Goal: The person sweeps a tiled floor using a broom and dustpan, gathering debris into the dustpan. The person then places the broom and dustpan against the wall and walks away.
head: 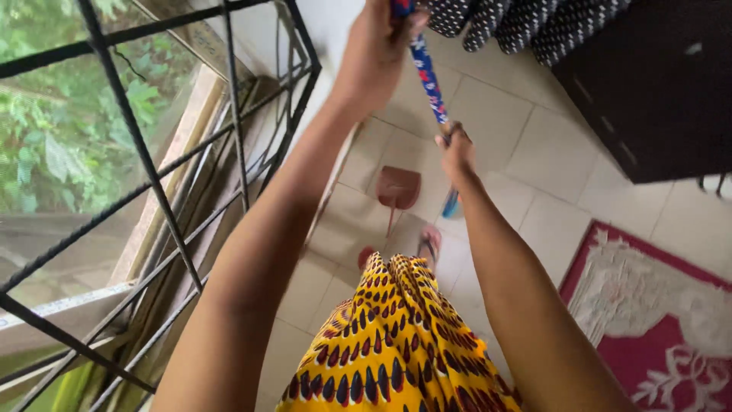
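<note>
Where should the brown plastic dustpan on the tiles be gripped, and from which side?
Grip the brown plastic dustpan by its thin handle, coming from above on the near side. It lies flat on the pale floor tiles, handle pointing toward the person's feet, wide scoop facing away, so the handle is its narrowest, closest part.

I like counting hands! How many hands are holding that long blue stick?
2. The left hand grips the patterned blue stick near its top, at the picture's upper edge. The right hand grips it lower down, above the brown dustpan.

Glossy floor tiles (488, 114); matt metal bars (145, 152)
</note>
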